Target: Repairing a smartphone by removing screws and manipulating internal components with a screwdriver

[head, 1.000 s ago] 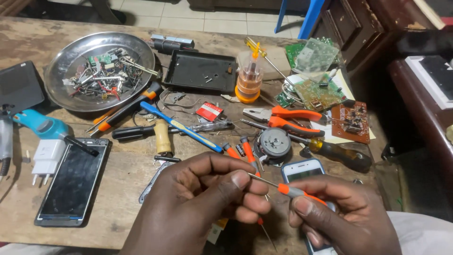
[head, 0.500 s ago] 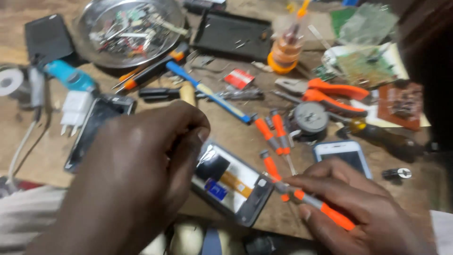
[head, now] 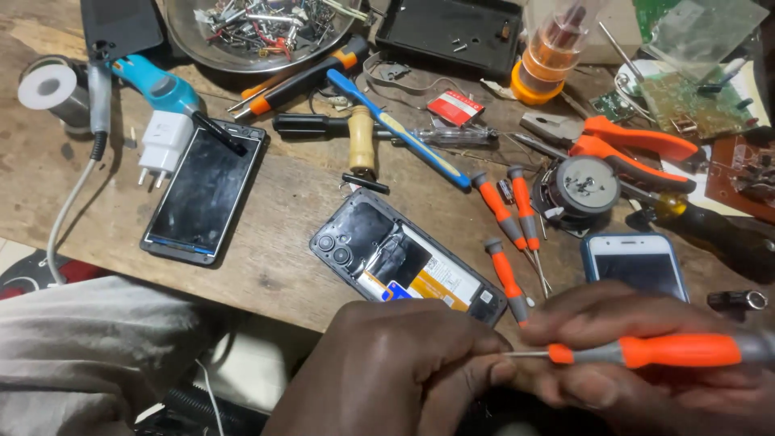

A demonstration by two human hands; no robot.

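The right hand [head: 646, 379] is curled around a thin screwdriver with an orange and grey handle [head: 654, 351]. The handle lies flat across the fingers, and its far end is cut off by the picture's edge. Its thin metal tip points at the left hand [head: 404, 371], which is bunched up with its fingertips [head: 500, 373] right at the tip. Whether those fingers pinch the tip or something tiny is too hard to see.

Just above both hands, on the brown wooden table [head: 282, 242], lies a black phone with its back cover off [head: 404, 258]. Its near corner is hidden behind the left hand. Three more small orange screwdrivers [head: 508, 218] lie above the grip. A blue-cased phone [head: 634, 266] sits just above the right hand, partly covered by it.
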